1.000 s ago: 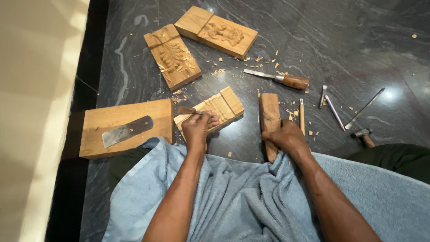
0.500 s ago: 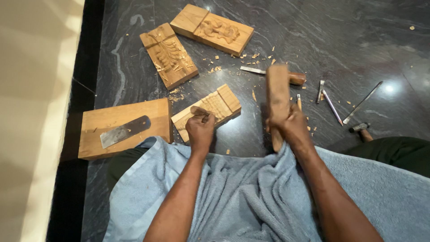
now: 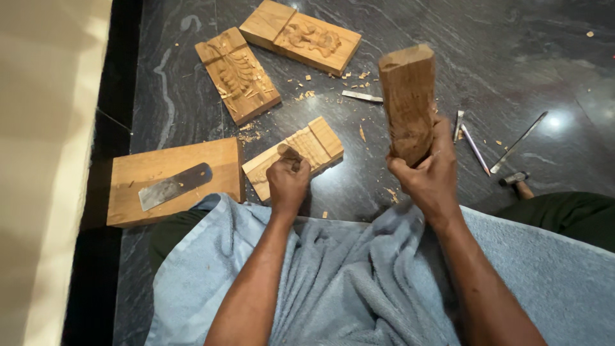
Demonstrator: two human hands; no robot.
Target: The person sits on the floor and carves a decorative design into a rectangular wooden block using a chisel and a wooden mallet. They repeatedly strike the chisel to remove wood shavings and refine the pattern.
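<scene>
At the far left, a plain wooden board [image 3: 173,182] lies flat on the dark stone floor [image 3: 544,57] with a flat metal blade [image 3: 174,186] resting on top of it. Farther off, two carved wooden panels lie side by side: a leaf-carved panel [image 3: 237,74] and, to its right, a longer carved panel [image 3: 301,36], with wood chips [image 3: 307,93] scattered near them. Nearer, the left hand [image 3: 288,182] is clenched around a small wooden-handled tool [image 3: 289,154], its fist resting on a small ridged panel [image 3: 301,150] that lies flat on the floor. Right of it, the right hand [image 3: 426,176] grasps the lower end of a thick wooden block [image 3: 407,99], held upright and clear of the floor. Just beyond, thin metal tools [image 3: 474,144] and a long metal rod [image 3: 519,141] lie on the floor. A light blue towel [image 3: 359,282] covers the person's lap.
</scene>
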